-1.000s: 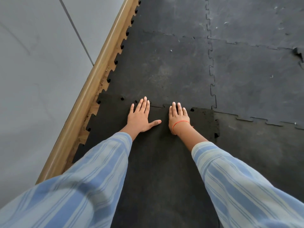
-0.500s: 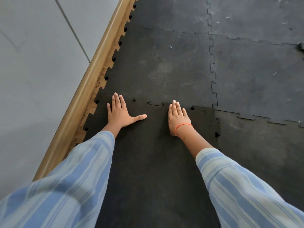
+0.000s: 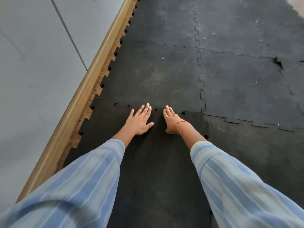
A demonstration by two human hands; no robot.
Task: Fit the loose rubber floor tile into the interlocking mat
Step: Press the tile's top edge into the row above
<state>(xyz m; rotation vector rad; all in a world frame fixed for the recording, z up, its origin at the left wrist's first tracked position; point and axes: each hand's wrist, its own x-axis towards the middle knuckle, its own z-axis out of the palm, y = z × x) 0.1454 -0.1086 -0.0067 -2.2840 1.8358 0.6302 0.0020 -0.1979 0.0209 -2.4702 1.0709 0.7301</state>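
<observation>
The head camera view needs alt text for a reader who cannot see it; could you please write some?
Both hands, left hand and right hand, press flat on the far edge of a dark loose tile where it meets the grey interlocking mat. A wooden baseboard runs along the left.

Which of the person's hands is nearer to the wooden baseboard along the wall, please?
Left. The left hand lies flat on the loose tile, on the side toward the wooden baseboard; the right hand presses farther away, toward the tile's right edge.
</observation>
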